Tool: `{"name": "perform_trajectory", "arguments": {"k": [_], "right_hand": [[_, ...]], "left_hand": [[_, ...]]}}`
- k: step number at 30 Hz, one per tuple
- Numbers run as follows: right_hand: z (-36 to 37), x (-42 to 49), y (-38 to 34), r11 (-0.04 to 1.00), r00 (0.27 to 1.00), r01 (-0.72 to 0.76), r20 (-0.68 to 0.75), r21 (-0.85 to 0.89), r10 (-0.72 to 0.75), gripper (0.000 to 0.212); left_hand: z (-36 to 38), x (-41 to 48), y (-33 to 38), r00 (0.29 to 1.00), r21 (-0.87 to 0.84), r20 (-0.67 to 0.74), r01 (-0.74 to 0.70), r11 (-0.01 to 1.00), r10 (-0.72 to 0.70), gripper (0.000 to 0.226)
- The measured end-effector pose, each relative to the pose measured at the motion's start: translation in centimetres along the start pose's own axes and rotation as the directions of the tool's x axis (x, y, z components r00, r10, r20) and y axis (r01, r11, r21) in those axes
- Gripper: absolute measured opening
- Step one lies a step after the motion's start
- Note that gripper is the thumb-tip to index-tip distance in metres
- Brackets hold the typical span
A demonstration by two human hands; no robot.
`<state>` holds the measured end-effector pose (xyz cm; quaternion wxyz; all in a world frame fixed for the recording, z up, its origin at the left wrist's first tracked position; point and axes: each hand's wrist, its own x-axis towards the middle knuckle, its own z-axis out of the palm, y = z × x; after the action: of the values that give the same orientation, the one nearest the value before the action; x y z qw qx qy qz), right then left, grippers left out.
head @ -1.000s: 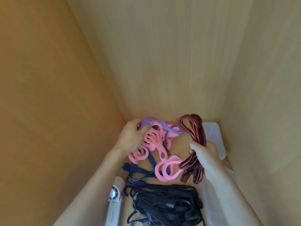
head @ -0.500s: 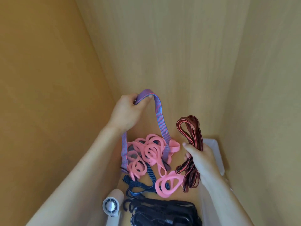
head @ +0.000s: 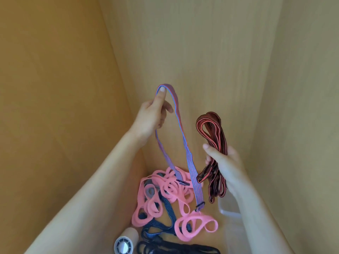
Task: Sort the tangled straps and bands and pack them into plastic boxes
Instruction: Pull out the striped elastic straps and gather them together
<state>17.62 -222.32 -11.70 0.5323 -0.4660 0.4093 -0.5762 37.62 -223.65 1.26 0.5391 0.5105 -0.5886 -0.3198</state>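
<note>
My left hand (head: pixel 151 116) is raised high and holds a purple strap (head: pixel 190 165) with red and blue stripes, draped over its fingers; both ends hang down with dark hooks. My right hand (head: pixel 222 164) grips a folded bundle of dark red straps (head: pixel 211 129), upright, to the right of the purple one. Below them lies a tangle of pink bands (head: pixel 165 191) mixed with a dark blue strap (head: pixel 165 224). Black straps (head: pixel 176 249) lie at the bottom edge. A clear plastic box (head: pixel 229 208) shows partly behind my right forearm.
Wooden walls close in on the left, back and right. A small white fan (head: pixel 124 244) stands at the bottom left of the pile.
My left hand has lifted the purple strap up out of the pink tangle until it hangs nearly free. My right hand has risen a little with the dark red bundle.
</note>
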Motion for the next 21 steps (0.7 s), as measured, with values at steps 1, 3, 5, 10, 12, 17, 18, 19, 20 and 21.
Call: {"name": "perform_trajectory", "arguments": {"k": [1,3,5,10,12,17,18,19,20,21], "right_hand": [[0.3,0.0,-0.2,1.000,1.000,0.017,0.011,-0.019,-0.017,0.024],[0.9,0.0,-0.3,0.997,0.999,0.050,0.017,-0.052,-0.049,0.026],[1.7,0.1,-0.2,0.994,0.996,0.087,0.011,-0.065,-0.086,0.015],[3.2,0.4,0.1,0.991,0.991,0.132,-0.017,-0.035,-0.133,0.021],[3.4,0.4,0.2,0.992,0.992,0.127,-0.020,-0.016,-0.127,0.031],[4.0,0.0,0.8,0.994,0.992,0.110,0.057,-0.009,-0.109,0.025],[4.2,-0.2,1.0,0.994,0.991,0.108,0.080,0.007,-0.108,0.019],[4.5,-0.3,1.2,0.995,0.990,0.096,0.098,0.027,-0.098,0.018],[4.8,-0.5,1.4,0.996,0.991,0.077,0.105,0.039,-0.081,0.021],[5.1,-0.6,1.6,0.998,0.993,0.055,0.103,0.044,-0.060,0.025]], "left_hand": [[0.1,0.0,0.2,1.000,-0.050,-0.003,0.022,0.999,-0.022,0.059],[0.6,0.1,0.4,0.997,-0.147,0.019,0.082,0.986,-0.080,0.057],[1.3,0.2,0.5,0.991,-0.241,0.060,0.127,0.962,-0.116,0.057],[2.5,0.4,0.6,0.967,-0.492,0.186,0.243,0.836,-0.171,0.070],[2.8,0.4,0.7,0.955,-0.579,0.224,0.289,0.762,-0.192,0.074],[3.2,1.2,1.0,0.946,-0.744,0.193,0.315,0.589,-0.262,0.069],[3.2,1.4,1.0,0.947,-0.763,0.172,0.303,0.571,-0.272,0.067],[3.3,1.5,1.1,0.946,-0.782,0.157,0.294,0.550,-0.283,0.064],[3.4,1.6,1.2,0.943,-0.804,0.152,0.292,0.518,-0.295,0.062],[3.4,1.7,1.2,0.940,-0.826,0.156,0.293,0.481,-0.305,0.060]]}}
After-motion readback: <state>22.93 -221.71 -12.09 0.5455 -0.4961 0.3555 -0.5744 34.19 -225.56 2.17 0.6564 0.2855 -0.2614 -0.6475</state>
